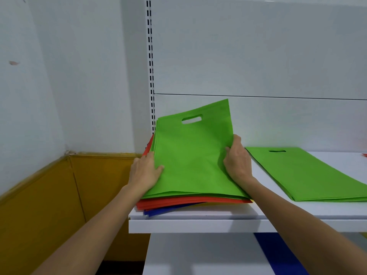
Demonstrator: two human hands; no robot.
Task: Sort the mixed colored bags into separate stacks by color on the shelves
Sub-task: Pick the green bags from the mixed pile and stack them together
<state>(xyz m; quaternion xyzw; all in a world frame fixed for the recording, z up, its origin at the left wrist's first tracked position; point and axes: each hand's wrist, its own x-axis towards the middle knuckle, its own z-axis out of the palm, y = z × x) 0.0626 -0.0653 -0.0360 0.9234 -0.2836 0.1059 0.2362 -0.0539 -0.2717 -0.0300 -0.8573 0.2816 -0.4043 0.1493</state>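
A mixed pile lies at the left end of the white shelf (198, 225). Several green bags (190, 155) with a cut-out handle are on top, tilted up at their far edge. Beneath them lie red bags (178, 202), then blue bags (164, 210), with a sliver of yellow showing. My left hand (146, 171) grips the green bags' left edge, thumb on top. My right hand (237, 161) grips their right edge, fingers curled around it. A separate flat stack of green bags (303, 175) lies to the right on the same shelf.
A slotted upright (151, 66) and the white back panel stand behind the pile. A red corner (364, 155) shows at the far right edge. On the lower shelf lies something blue (278, 255). A white and yellow wall (49, 185) is on the left.
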